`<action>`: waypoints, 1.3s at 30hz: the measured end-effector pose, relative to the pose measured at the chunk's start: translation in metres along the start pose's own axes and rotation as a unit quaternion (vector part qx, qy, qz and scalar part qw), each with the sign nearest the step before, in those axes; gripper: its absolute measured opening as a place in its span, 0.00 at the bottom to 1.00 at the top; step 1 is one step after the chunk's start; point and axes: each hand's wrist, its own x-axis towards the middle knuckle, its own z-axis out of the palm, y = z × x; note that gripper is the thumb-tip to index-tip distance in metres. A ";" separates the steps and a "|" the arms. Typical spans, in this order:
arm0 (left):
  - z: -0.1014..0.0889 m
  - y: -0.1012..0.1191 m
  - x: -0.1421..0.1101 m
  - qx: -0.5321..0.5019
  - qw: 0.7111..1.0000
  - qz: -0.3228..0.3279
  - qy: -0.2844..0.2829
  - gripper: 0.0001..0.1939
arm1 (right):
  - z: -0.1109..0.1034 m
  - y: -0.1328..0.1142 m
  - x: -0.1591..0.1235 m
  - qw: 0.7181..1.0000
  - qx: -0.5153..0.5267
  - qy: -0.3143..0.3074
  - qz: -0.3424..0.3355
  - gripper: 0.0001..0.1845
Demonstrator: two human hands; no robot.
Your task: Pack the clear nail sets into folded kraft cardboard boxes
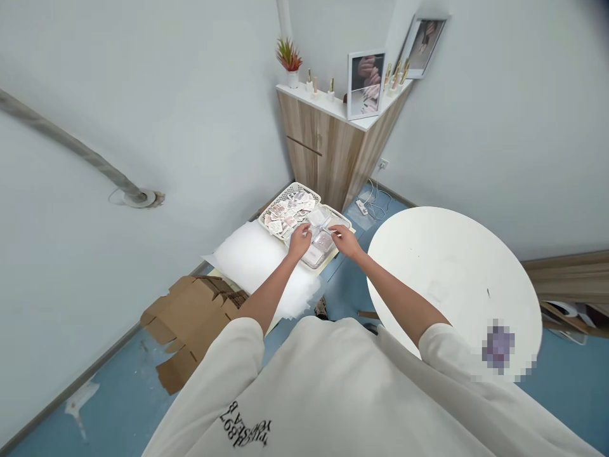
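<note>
In the middle of the frame, the left hand (301, 241) and right hand (345, 241) are over a shallow tray (343, 218) of clear plastic boxes (324, 241). Both hands' fingers (337, 229) are curled; whether they pinch anything, I cannot tell. Just up and left, a lattice-sided basket (297, 185) holds loose printed cards (287, 209).

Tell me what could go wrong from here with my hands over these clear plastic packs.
The small, flat, pale packets lie in a loose heap in the white perforated plastic basket, so a bump from your left hand might spill some. The clear plastic packs lie close together by both hands, so your right hand could nudge one out of place. The small white power strip lies on the blue floor and might trip someone.
</note>
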 end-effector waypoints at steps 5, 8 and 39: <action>-0.041 -0.038 0.043 0.085 0.996 -0.017 0.034 0.15 | 0.035 -0.019 0.044 0.999 -0.021 -0.040 -0.027 0.17; -0.064 -0.057 0.067 0.177 0.983 -0.026 0.037 0.17 | 0.052 -0.030 0.066 0.997 -0.024 -0.065 -0.035 0.17; -0.085 -0.086 0.134 0.423 0.900 -0.065 -0.085 0.22 | 0.089 -0.041 0.131 0.992 -0.026 -0.124 -0.023 0.17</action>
